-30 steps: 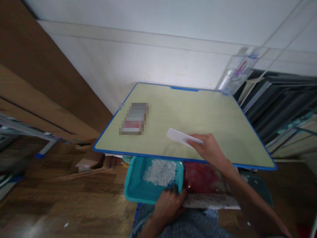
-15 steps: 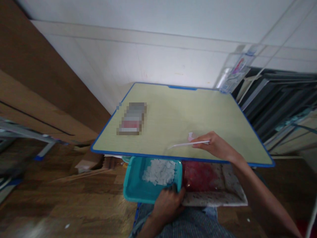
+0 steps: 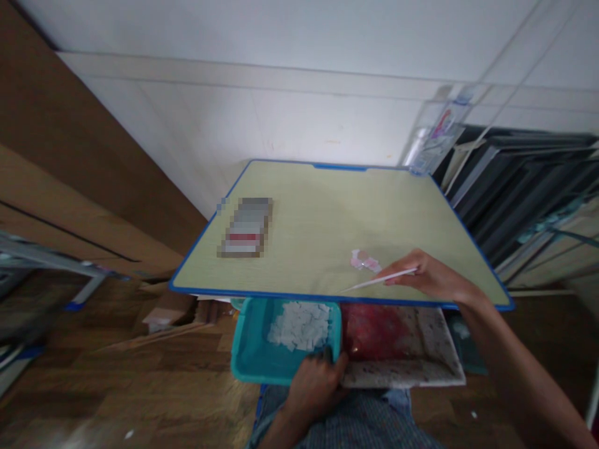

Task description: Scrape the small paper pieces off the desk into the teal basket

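My right hand (image 3: pixel 428 274) is closed round a thin white pointed tool (image 3: pixel 374 282), tweezers-like, low over the front right of the board. Just left of its fingers, a few small pinkish-white pieces (image 3: pixel 364 260) lie on the yellow board (image 3: pixel 318 218). In my lap sits a teal plastic basin (image 3: pixel 250 349) with many small white square pieces (image 3: pixel 302 325) in it. My left hand (image 3: pixel 318 380) grips the basin's near right corner, where it meets a stained white tray (image 3: pixel 402 377). A wet-looking red mass or sheet (image 3: pixel 374 330) lies in that tray.
A blurred-out phone-like object (image 3: pixel 246 227) lies on the board's left side. At its far right corner stands a clear plastic bottle (image 3: pixel 437 137). Dark flat panels (image 3: pixel 519 174) lean on the right. Cardboard (image 3: pixel 171 308) lies on the floor at left.
My right hand has moved right with the white tool, uncovering more of the pinkish-white pieces on the board. My left hand stays at the basin's corner. The view has shifted slightly.
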`<state>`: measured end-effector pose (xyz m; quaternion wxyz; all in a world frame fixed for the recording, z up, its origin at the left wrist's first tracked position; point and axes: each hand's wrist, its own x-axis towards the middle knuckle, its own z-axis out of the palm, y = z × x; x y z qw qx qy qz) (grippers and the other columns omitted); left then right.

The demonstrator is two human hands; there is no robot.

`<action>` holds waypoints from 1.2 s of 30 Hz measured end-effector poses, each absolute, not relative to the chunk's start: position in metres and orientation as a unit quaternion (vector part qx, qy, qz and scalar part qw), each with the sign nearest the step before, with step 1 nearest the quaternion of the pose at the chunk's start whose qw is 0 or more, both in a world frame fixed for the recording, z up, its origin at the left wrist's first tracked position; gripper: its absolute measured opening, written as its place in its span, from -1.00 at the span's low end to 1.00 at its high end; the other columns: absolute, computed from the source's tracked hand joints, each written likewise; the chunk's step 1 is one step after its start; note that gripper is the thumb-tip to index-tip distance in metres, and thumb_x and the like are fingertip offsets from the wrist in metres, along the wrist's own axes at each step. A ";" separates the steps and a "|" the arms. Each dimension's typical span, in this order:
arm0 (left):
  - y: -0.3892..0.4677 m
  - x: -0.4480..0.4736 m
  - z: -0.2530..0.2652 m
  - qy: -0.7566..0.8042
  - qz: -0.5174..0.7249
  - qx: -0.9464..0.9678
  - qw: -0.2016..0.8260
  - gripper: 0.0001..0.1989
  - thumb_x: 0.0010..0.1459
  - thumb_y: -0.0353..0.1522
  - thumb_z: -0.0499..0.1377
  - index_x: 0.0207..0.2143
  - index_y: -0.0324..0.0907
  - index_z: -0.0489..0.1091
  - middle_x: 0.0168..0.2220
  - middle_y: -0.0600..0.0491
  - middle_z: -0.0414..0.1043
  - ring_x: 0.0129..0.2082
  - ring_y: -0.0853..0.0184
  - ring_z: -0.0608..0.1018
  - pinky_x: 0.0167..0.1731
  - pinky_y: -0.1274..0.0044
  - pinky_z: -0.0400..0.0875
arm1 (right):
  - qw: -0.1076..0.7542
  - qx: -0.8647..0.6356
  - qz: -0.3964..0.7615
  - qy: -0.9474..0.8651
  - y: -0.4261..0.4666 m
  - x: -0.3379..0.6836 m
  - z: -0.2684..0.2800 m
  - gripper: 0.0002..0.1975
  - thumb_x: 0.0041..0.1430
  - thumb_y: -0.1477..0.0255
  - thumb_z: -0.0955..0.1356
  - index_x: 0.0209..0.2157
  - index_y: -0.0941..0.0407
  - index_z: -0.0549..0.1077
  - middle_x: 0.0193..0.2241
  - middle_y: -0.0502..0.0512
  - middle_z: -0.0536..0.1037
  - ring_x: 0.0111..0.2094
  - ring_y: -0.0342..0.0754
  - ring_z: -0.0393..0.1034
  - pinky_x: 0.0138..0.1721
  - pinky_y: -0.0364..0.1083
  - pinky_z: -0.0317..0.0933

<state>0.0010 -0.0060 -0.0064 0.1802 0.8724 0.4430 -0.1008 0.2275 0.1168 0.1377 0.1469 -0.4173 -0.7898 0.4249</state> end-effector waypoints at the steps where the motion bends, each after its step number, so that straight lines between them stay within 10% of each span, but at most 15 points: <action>1: -0.006 0.001 -0.006 0.445 -0.100 0.872 0.179 -0.64 0.02 -0.21 0.03 -0.12 -0.12 0.16 -0.32 -0.06 0.27 -0.38 0.18 0.39 -0.43 0.43 0.25 | 0.144 -0.417 0.431 -0.787 0.115 0.229 0.140 -0.70 0.00 0.39 0.27 -0.22 0.20 0.44 -0.32 0.11 0.52 -0.36 -0.06 0.39 -0.34 -0.16 0.22; 36: -0.004 0.003 0.002 0.450 -0.127 0.862 0.195 -0.63 0.01 -0.26 0.06 -0.09 -0.12 0.15 -0.32 -0.07 0.29 -0.34 0.15 0.39 -0.40 0.41 0.25 | 0.175 -0.555 0.306 -0.754 0.086 0.286 0.153 -0.71 0.02 0.33 0.25 -0.27 0.18 0.47 -0.30 0.16 0.51 -0.30 0.03 0.39 -0.28 -0.13 0.24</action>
